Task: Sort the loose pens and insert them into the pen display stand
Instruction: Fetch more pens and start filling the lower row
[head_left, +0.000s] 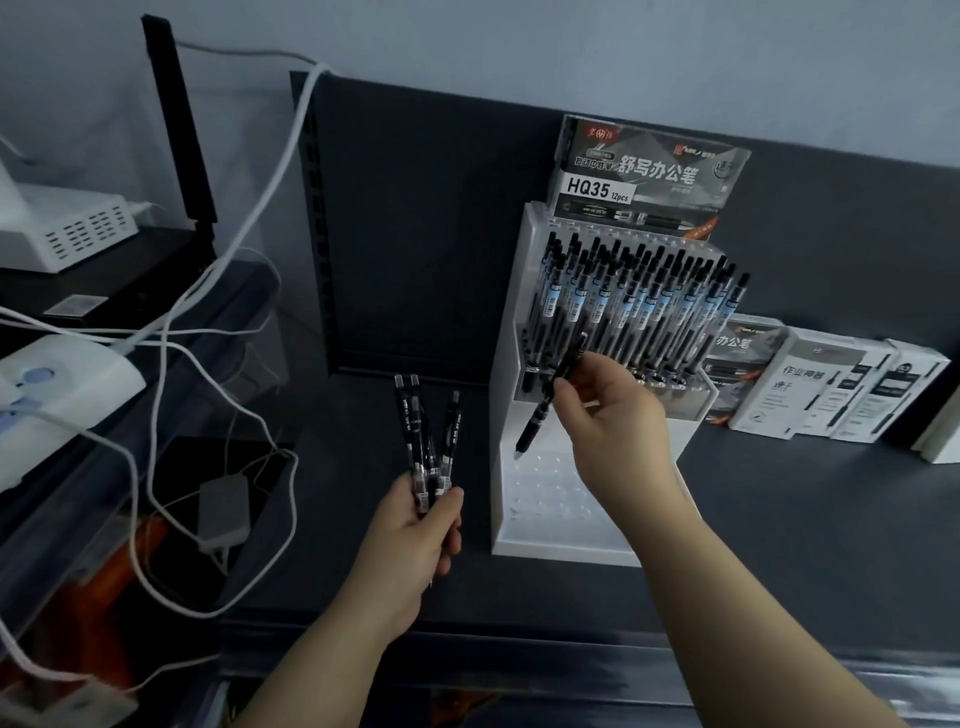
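Head view shows the job well along: the upper rows of the pen display stand (525, 291) are packed, its lower front holes (550, 493) look bare, the right hand (613, 415) pinches one pen (537, 420) tip-down above them, and the left hand (415, 540) grips a few loose pens (423, 431) beside the stand.

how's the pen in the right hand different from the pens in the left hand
The single black pen pinched by the right hand slants tip-down over the empty front holes of the white plastic display stand. The bundle of black pens gripped by the left hand is several, fanned out left of the stand. All are black click pens.
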